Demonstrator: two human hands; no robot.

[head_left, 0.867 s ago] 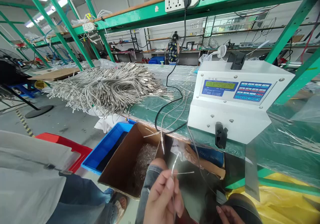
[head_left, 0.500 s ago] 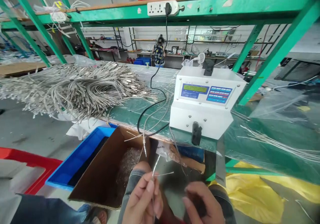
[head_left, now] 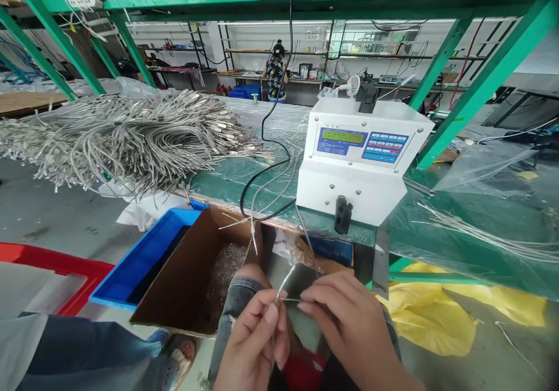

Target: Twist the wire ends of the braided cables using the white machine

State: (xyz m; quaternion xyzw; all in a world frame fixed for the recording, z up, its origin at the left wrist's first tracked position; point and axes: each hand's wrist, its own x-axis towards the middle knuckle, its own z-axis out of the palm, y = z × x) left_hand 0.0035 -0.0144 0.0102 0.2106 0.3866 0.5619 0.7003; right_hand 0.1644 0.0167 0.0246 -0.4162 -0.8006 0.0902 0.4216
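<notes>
Low in front of me, above my knees, my left hand (head_left: 257, 335) pinches a thin grey cable (head_left: 285, 280) near its end. The pale silvery end sticks up past the fingertips. A thin strand (head_left: 290, 299) branches off sideways from it. Between thumb and fingers, my right hand (head_left: 343, 312) grips the free tip of that strand. Beyond my hands, a white machine (head_left: 351, 187) with a small display and keypad stands at the bench edge. A black fitting (head_left: 343, 215) juts from its front.
A big heap of grey cables (head_left: 144, 140) covers the bench's left. Below are a cardboard box (head_left: 174, 292) and a blue bin (head_left: 109, 286). Several cables (head_left: 489, 233) lie right of the machine. A person's leg (head_left: 87, 350) is at lower left; another person (head_left: 276, 73) is far back.
My right hand has moved left and up and closed on the side strand. My left hand keeps its pinch on the cable. The view has tilted slightly down.
</notes>
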